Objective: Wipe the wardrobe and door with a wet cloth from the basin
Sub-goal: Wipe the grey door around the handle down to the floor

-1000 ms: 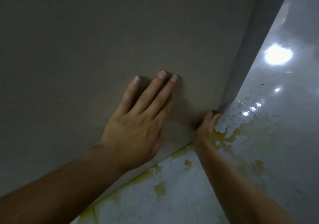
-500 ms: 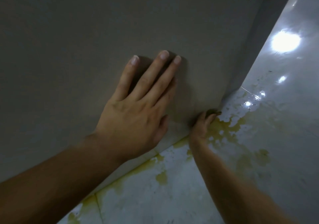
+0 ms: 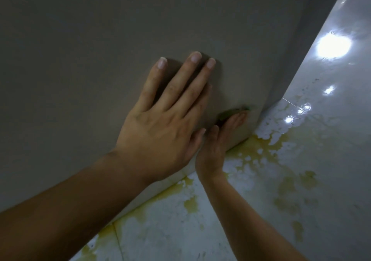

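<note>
Bracing against the grey panel (image 3: 100, 59), the left hand (image 3: 160, 128) lay spread wide, likely for balance; at four o'clock, the right hand (image 3: 218, 140), held straight, pressed a green cloth (image 3: 233, 113) (mostly hidden) low.

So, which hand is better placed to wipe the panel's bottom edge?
Right. The right hand presses the green cloth on the panel near its bottom corner; the left hand lies flat higher up.
</note>
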A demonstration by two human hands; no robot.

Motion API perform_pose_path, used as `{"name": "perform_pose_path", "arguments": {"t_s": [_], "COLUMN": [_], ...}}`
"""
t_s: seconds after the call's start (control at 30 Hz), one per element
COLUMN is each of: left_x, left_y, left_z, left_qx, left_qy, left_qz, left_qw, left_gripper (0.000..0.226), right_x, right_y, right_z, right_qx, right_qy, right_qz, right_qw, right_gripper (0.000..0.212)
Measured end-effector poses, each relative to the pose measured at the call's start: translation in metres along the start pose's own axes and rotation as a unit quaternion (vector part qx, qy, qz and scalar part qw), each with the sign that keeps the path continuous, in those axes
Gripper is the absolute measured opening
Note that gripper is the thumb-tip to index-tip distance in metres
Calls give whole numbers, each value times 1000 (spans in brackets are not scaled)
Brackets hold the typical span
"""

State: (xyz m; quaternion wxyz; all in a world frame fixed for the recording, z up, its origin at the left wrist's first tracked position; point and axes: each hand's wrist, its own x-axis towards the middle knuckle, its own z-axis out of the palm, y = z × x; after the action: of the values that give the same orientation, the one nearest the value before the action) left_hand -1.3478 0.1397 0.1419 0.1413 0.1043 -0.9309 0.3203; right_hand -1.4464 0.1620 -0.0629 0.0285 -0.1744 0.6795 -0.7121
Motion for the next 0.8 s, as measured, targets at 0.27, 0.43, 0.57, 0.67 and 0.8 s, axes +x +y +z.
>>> {"name": "perform_pose_path", "arguments": {"t_s": [0.27,0.43,0.57,0.67,0.8], "left_x": [-8,-23,-28,-34,-48], "left_y": [-1,-1,-7,-10,-24], "left_z": [1,4,0,-2,-17], "left_qx": [-12,-8,-18,-27,-49], "left_qy": [-6,-29,-28,-22,11], "left_qz": [13,29,33,33,-12], "left_qw": [1000,999,999,999,999], "left_gripper": [66,70,70,71,69], "right_x": [-1,-23,-27,-30,-60], "right_y": [28,8,51,48,-33], "right_z": [-7,0,-12,-16,-3], "right_qx": [20,-9,17,18,40], "right_qy": [-9,-33,-60,-105,-112], "right_qz": [178,18,232,275,46], "right_qw": [984,999,971,956,992], "right_gripper": [72,77,93,117,88]}}
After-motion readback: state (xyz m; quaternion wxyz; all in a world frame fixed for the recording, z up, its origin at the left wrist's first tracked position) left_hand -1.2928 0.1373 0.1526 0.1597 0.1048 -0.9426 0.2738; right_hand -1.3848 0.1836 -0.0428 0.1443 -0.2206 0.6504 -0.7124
